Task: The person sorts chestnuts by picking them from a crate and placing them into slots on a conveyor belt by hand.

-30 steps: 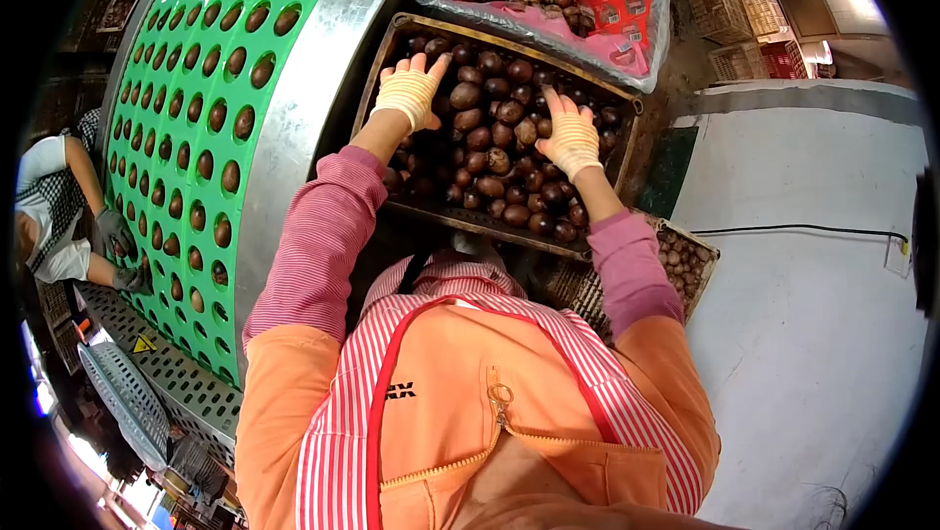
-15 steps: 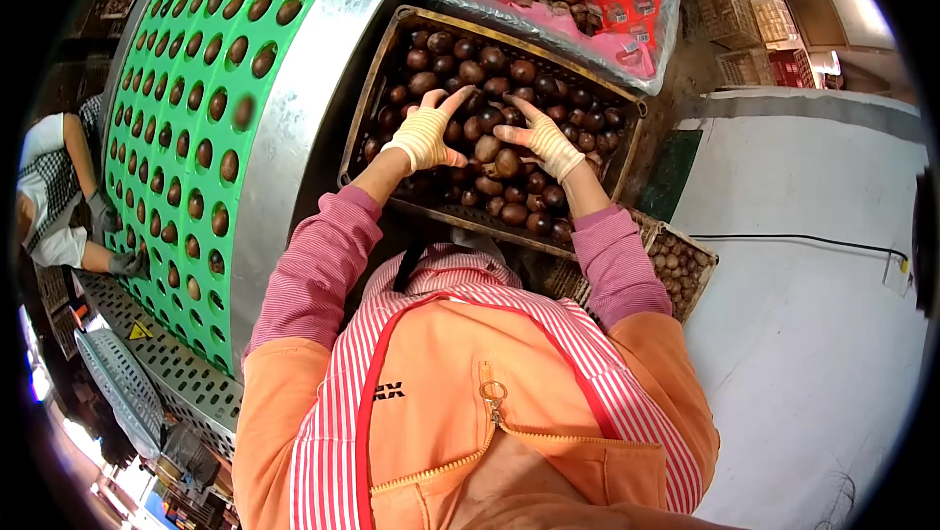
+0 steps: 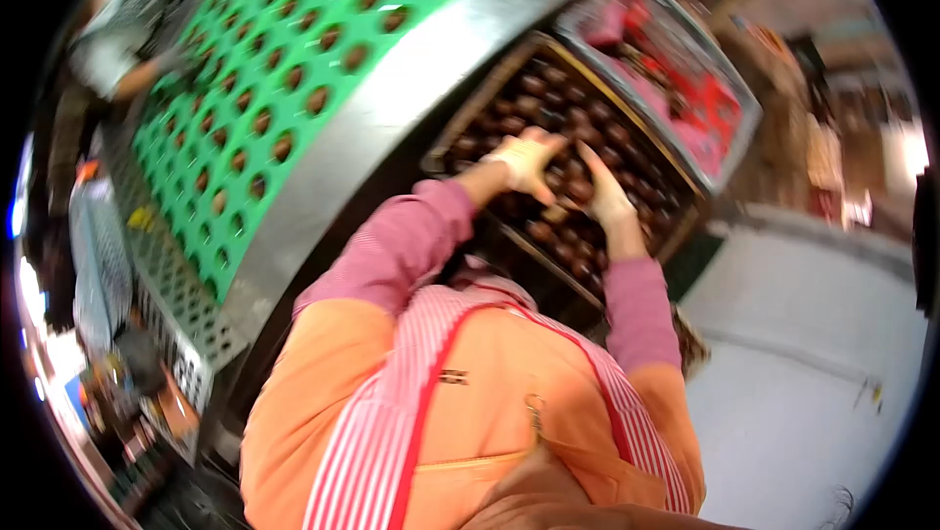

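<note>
A crate point(image 3: 482, 117) of round, dark brown-purple fruits point(image 3: 586, 119), which look like passion fruit, lies in front of me. My left hand point(image 3: 527, 163), in a pale glove, rests on the fruits near the crate's left side, its thumb and fingers apart. Opposite it, my right hand point(image 3: 612, 202) lies over the fruits with its fingers stretched out. Several fruits sit between the two hands. Blur hides whether either hand grips any of them.
A green sorting bed point(image 3: 323, 60) with fruits in its holes and a metal rim point(image 3: 392, 90) curves along the left. A co-worker's gloved hand point(image 3: 181, 65) is at its far side. Beyond the crate stands a plastic-lined bin point(image 3: 739, 104) with red and pink wrappings.
The view has turned and is blurred, so the crate appears farther right and more tilted. My hands remain over the fruits, somewhat closer together.
</note>
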Available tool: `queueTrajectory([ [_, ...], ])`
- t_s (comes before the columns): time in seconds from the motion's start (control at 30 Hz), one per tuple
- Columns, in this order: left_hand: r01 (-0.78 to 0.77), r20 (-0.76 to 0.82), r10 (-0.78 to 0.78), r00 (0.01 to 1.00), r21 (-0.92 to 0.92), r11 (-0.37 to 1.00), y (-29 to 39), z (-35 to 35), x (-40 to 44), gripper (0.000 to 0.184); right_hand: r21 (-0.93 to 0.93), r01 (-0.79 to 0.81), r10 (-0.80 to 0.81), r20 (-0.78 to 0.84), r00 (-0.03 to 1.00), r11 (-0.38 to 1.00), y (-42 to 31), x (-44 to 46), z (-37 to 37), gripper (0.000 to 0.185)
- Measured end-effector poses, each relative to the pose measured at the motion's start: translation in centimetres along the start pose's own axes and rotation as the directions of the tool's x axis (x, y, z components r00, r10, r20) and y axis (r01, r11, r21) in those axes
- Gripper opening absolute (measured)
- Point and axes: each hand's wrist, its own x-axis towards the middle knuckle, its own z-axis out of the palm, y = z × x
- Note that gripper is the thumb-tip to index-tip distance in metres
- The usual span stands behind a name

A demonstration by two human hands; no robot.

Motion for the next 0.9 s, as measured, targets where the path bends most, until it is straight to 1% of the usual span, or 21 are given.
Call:
queueTrajectory([
  [0.03, -0.045, -0.015, 0.045, 0.999, -0.046, 0.998, -0.5, 0.1, 0.0, 0.111, 0.032, -0.028, 0.026, 0.066, 0.997, 0.999, 0.5, 0.7, -0.4, 0.054],
  [0.07, -0.092, -0.055, 0.085, 0.995, -0.125, 0.988, -1.7, 1.3, 0.7, 0.110, 0.052, 0.007, -0.009, 0.046, 0.999, 0.999, 1.1, 0.8, 0.1, 0.053],
  [0.1, -0.102, -0.049, 0.096, 0.994, -0.133, 0.986, -2.0, 1.7, 1.2, 0.111, 0.079, 0.043, -0.045, 0.013, 0.999, 0.996, 1.4, 0.8, 0.0, 0.052],
  [0.13, -0.100, -0.027, 0.098, 0.995, -0.134, 0.986, -1.4, 1.1, 1.1, 0.110, -0.009, 0.099, -0.098, 0.080, 0.992, 0.995, 2.2, 2.7, -2.0, 0.054],
  [0.17, -0.099, -0.038, 0.094, 0.995, -0.161, 0.982, -1.7, 1.9, 2.0, 0.110, -0.082, 0.166, -0.153, 0.144, 0.978, 0.983, 3.2, 4.8, -3.6, 0.056],
  [0.23, -0.062, -0.008, 0.062, 0.998, -0.242, 0.968, -1.7, 1.8, 2.9, 0.109, 0.091, 0.000, 0.000, -0.006, 1.000, 0.996, 2.3, 4.5, -2.6, 0.059],
  [0.27, -0.056, 0.011, 0.060, 0.998, -0.249, 0.967, -1.6, 1.6, 3.3, 0.108, 0.131, -0.041, 0.043, -0.010, 0.999, 0.991, 2.1, 5.0, -2.8, 0.058],
  [0.33, -0.045, 0.034, 0.057, 0.998, -0.283, 0.958, -0.7, 1.2, 3.7, 0.106, -0.016, 0.154, -0.153, 0.056, 0.987, 0.988, 3.4, 6.7, -6.1, 0.056],
  [0.37, -0.066, 0.010, 0.073, 0.997, -0.329, 0.942, -0.4, 1.3, 4.1, 0.105, -0.082, 0.249, -0.240, 0.101, 0.965, 0.965, 3.6, 7.5, -6.9, 0.054],
  [0.4, -0.080, -0.017, 0.079, 0.997, -0.358, 0.930, 0.1, 1.0, 4.0, 0.105, 0.235, 0.156, -0.147, -0.055, 0.988, 0.959, 2.0, 5.0, -4.0, 0.056],
  [0.43, -0.092, -0.042, 0.082, 0.996, -0.390, 0.916, 0.7, 0.5, 3.6, 0.105, 0.267, 0.165, -0.164, -0.025, 0.986, 0.949, 1.4, 4.9, -4.1, 0.054],
  [0.53, -0.145, -0.105, 0.111, 0.988, -0.417, 0.897, 1.6, -2.2, 2.4, 0.106, 0.247, 0.235, -0.229, -0.053, 0.972, 0.940, -0.8, 3.3, -2.0, 0.053],
  [0.57, -0.164, -0.130, 0.119, 0.984, -0.432, 0.887, 1.7, -3.5, 1.5, 0.106, 0.244, 0.244, -0.251, -0.003, 0.968, 0.939, -1.6, 3.0, -0.9, 0.053],
  [0.63, -0.220, -0.243, 0.124, 0.962, -0.421, 0.880, 1.1, -5.6, -0.4, 0.105, 0.238, 0.247, -0.278, 0.106, 0.955, 0.939, -2.9, 3.1, 1.7, 0.053],
  [0.67, -0.255, -0.330, 0.128, 0.935, -0.376, 0.891, 0.3, -6.3, -1.0, 0.104, 0.264, 0.242, -0.311, 0.262, 0.914, 0.934, -3.5, 3.5, 3.5, 0.054],
  [0.7, -0.307, -0.436, 0.131, 0.890, -0.362, 0.880, -0.6, -7.1, -2.3, 0.101, 0.119, 0.327, -0.348, 0.331, 0.877, 0.938, -3.8, 3.2, 5.4, 0.053],
  [0.77, -0.311, -0.553, 0.074, 0.830, -0.348, 0.885, -2.6, -9.4, -6.4, 0.093, 0.034, 0.233, -0.233, 0.278, 0.932, 0.972, -4.2, 1.5, 12.2, 0.050],
  [0.83, -0.318, -0.675, 0.001, 0.738, -0.347, 0.882, -6.7, -9.3, -9.6, 0.085, -0.131, 0.224, -0.161, 0.376, 0.912, 0.966, -3.3, 2.1, 18.4, 0.049],
  [0.9, -0.278, -0.767, -0.082, 0.636, -0.327, 0.903, -9.1, -10.5, -16.3, 0.080, -0.318, 0.299, -0.064, 0.580, 0.812, 0.900, -1.4, 6.4, 22.7, 0.047],
])
